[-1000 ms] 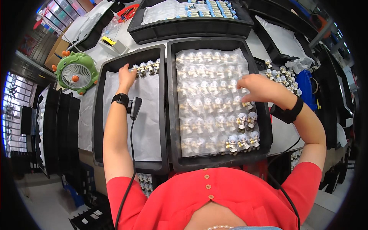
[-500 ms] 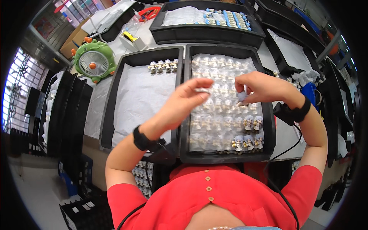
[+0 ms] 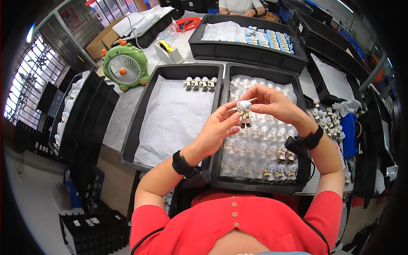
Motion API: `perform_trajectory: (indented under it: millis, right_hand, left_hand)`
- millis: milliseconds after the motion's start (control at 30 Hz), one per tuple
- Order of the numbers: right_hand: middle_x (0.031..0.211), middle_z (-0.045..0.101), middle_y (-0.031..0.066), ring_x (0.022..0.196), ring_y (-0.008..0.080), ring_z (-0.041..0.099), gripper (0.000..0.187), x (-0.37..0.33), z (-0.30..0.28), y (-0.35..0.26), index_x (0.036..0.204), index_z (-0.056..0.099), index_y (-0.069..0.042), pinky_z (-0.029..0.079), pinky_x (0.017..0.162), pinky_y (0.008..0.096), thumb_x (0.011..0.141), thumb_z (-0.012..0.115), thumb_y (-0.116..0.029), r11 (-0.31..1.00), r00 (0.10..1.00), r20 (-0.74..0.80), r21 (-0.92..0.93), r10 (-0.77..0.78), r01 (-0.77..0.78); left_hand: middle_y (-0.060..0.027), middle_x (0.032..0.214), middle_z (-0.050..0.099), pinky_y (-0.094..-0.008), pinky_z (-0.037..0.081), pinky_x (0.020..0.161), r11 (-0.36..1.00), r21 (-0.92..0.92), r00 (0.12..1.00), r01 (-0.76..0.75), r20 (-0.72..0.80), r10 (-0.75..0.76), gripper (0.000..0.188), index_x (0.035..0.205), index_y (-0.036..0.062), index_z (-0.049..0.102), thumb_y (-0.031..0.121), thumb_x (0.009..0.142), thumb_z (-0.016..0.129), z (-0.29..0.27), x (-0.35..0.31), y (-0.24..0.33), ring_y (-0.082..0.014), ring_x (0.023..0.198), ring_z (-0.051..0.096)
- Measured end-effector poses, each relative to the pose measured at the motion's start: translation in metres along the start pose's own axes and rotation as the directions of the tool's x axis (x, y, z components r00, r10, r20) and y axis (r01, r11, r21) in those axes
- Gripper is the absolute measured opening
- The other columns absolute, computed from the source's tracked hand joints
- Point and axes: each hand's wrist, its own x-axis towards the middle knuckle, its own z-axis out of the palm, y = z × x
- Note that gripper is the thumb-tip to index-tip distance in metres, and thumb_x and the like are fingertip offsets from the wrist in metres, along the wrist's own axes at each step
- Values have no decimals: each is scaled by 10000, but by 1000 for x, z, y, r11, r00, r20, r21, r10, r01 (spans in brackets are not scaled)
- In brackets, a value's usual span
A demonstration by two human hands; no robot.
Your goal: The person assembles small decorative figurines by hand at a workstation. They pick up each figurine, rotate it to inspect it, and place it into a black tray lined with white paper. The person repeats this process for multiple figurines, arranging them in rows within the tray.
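A small chibi figurine (image 3: 244,114) with pale lavender hair and a white and gold outfit is held upright in front of me, above the right-hand tray. My left hand (image 3: 217,128) pinches it from the left with thumb and fingers. From the right, my right hand (image 3: 272,104) grips its head and side. Under them, the black right-hand tray (image 3: 216,170) carries rows of similar figurines beneath translucent sheeting, with several uncovered ones (image 3: 280,172) at its near right corner. The black left-hand tray (image 3: 132,136) is lined with white paper (image 3: 174,123); a short row of figurines (image 3: 199,83) stands at its far right.
A green fan (image 3: 124,68) and a tape dispenser (image 3: 169,52) stand beyond the left tray. Behind lies another black tray (image 3: 246,55) of blue-topped pieces. Loose figurines (image 3: 329,123) are heaped at right, by a blue bin (image 3: 350,135). A person (image 3: 241,6) sits across the table.
My right hand has lifted the figurine from over the right tray and brought it leftward. My left hand has come in to hold it too. The view has shifted, and a person shows at the back.
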Motion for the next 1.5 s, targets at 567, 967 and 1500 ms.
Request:
perform_trajectory:
  millis: [567,967,1500]
  right_hand:
    - [1049,623,64,970,128,587,282,5,4,50,1113,580,-13,464,875,286,860,626,-129,962,986,-136,266,92,-53]
    - [1051,622,69,984,133,592,275,8,8,63,1114,576,-6,473,870,281,863,621,-111,964,981,-171,262,92,-45]
    - [1290,434,68,1063,169,483,790,5,23,68,1374,349,-80,443,877,313,711,765,-186,997,993,-103,55,57,-52]
  left_hand:
    - [-102,1174,571,-315,500,834,996,-76,994,45,-97,-52,464,1346,67,379,180,926,540,-18,9,-7,-220,997,614]
    - [-109,1233,526,-351,502,861,982,-160,992,104,-52,-114,438,1355,70,350,236,964,459,-22,13,-14,-281,1066,588]
    - [-141,1168,506,-386,509,860,961,-275,990,19,-129,-57,328,1227,73,361,234,962,469,-23,12,-20,-310,1062,572]
